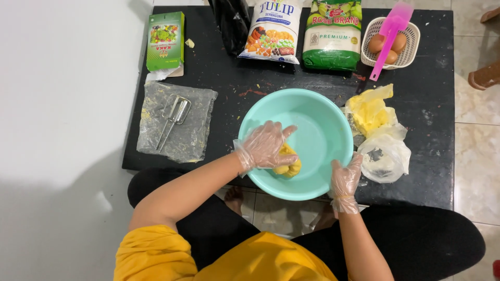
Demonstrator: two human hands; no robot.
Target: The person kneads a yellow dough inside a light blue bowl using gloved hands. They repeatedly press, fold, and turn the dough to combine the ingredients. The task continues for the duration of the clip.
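my left hand (265, 145), in a clear plastic glove, is curled over the yellow dough (288, 162) at the near wall of the teal bowl (317, 125); my right hand (345, 177) clamps the bowl's near right rim. i judge it best to press down and fold while that rim grip stops the bowl sliding off the black table's (432, 73) near edge. along the far edge: a green box (165, 40) at the left corner, a white bag (273, 30), a green-and-white bag (333, 34), then a basket of eggs (411, 47).
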